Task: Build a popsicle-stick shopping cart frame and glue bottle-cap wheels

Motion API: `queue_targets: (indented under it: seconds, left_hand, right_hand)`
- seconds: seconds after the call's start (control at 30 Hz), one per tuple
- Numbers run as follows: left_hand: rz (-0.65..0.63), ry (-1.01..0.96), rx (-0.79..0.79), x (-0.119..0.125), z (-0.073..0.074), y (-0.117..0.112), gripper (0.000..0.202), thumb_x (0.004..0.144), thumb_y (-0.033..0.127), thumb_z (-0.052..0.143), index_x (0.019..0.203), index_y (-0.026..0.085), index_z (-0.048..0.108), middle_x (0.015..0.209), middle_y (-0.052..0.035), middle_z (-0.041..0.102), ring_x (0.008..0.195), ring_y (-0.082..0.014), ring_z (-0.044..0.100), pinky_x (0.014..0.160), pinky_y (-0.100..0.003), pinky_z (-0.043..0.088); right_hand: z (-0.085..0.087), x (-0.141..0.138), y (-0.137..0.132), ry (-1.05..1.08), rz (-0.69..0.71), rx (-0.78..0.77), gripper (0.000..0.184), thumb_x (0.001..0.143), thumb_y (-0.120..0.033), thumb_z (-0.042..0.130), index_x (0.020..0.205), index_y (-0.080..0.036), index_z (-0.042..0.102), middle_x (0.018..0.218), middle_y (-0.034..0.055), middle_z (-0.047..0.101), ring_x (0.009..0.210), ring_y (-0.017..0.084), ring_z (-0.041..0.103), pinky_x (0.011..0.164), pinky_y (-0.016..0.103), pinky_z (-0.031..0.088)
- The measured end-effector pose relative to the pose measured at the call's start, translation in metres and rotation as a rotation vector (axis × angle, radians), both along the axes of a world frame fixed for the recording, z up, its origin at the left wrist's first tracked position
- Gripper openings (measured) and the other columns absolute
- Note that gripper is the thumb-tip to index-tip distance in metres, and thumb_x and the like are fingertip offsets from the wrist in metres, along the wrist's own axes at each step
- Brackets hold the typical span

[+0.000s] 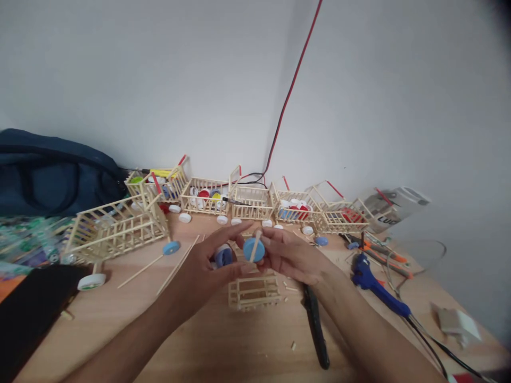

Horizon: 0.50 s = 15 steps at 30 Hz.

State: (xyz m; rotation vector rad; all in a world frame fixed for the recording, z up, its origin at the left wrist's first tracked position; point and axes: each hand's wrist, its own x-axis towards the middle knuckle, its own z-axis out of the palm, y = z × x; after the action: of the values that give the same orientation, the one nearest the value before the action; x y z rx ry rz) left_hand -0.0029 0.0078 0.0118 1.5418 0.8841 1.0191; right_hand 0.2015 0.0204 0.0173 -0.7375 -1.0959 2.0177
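Observation:
My left hand (pixel 207 260) and my right hand (pixel 293 255) meet above the wooden table (pixel 223 340). Between their fingertips sits a blue bottle cap (pixel 254 249) with a short wooden stick (pixel 256 242) through it. My right hand pinches the cap and stick. A second, darker blue cap (pixel 224 256) rests in my left hand's curled fingers. Just below the hands, a small stick-built cart frame (pixel 254 292) lies on the table.
A row of stick carts (pixel 239 201) filled with bottle caps lines the wall, with a larger cart (pixel 115 226) at the left. A blue glue gun (pixel 377 287), black cutter (pixel 315 324), loose sticks (pixel 178 264), a dark bag (pixel 48 175) and a red cable (pixel 287 101) surround them.

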Motion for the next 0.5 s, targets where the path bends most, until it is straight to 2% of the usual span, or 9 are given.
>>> queue_targets:
  seconds: [0.07, 0.13, 0.27, 0.33, 0.4, 0.5]
  left_hand:
    - [0.023, 0.018, 0.132, -0.001, 0.000, 0.000, 0.043, 0.074, 0.029, 0.078, 0.115, 0.029, 0.070, 0.102, -0.0017, 0.066, 0.087, -0.0146, 0.060, 0.077, -0.025, 0.048]
    - [0.052, 0.013, 0.197, -0.003, 0.001, 0.001, 0.035, 0.074, 0.028, 0.078, 0.108, 0.026, 0.072, 0.103, -0.0022, 0.068, 0.097, -0.0177, 0.060, 0.086, -0.028, 0.046]
    - [0.072, 0.037, 0.211, -0.007, 0.002, 0.003, 0.029, 0.076, 0.029, 0.076, 0.104, 0.023, 0.072, 0.101, -0.0020, 0.070, 0.093, -0.0168, 0.062, 0.082, -0.027, 0.046]
    - [0.058, 0.056, 0.219, -0.007, 0.001, 0.004, 0.029, 0.076, 0.029, 0.076, 0.104, 0.023, 0.071, 0.103, -0.0022, 0.070, 0.094, -0.0169, 0.062, 0.081, -0.027, 0.046]
    - [0.043, 0.078, 0.231, -0.007, 0.000, 0.004, 0.029, 0.076, 0.029, 0.076, 0.104, 0.023, 0.071, 0.105, -0.0025, 0.069, 0.096, -0.0176, 0.061, 0.083, -0.027, 0.046]
    - [0.028, 0.108, 0.247, -0.005, -0.002, 0.003, 0.028, 0.076, 0.027, 0.076, 0.104, 0.023, 0.071, 0.102, -0.0020, 0.069, 0.096, -0.0177, 0.061, 0.083, -0.028, 0.045]
  right_hand:
    - [-0.001, -0.012, 0.000, 0.035, 0.022, -0.031, 0.033, 0.074, -0.040, 0.081, 0.089, -0.016, 0.065, 0.077, -0.0006, 0.062, 0.064, 0.007, 0.059, 0.064, 0.019, 0.051]
    - [-0.003, -0.017, 0.000, 0.019, 0.014, -0.005, 0.035, 0.073, -0.042, 0.081, 0.092, -0.017, 0.066, 0.078, -0.0003, 0.062, 0.066, 0.008, 0.059, 0.064, 0.019, 0.051]
    - [-0.001, -0.015, 0.000, -0.191, -0.120, 0.228, 0.033, 0.084, -0.045, 0.069, 0.106, -0.020, 0.066, 0.088, 0.0012, 0.060, 0.070, 0.008, 0.055, 0.057, 0.018, 0.044]
    - [0.004, -0.013, -0.002, -0.265, -0.186, 0.329, 0.035, 0.088, -0.048, 0.063, 0.109, -0.021, 0.067, 0.085, 0.0003, 0.058, 0.068, 0.008, 0.050, 0.054, 0.018, 0.038]
    - [0.009, -0.014, -0.003, -0.296, -0.187, 0.382, 0.033, 0.087, -0.048, 0.064, 0.106, -0.021, 0.069, 0.080, -0.0013, 0.056, 0.063, 0.007, 0.046, 0.053, 0.020, 0.035]
    - [0.014, -0.018, -0.004, -0.289, -0.196, 0.410, 0.020, 0.084, -0.038, 0.070, 0.096, -0.022, 0.069, 0.077, -0.0037, 0.057, 0.059, 0.006, 0.042, 0.055, 0.020, 0.034]
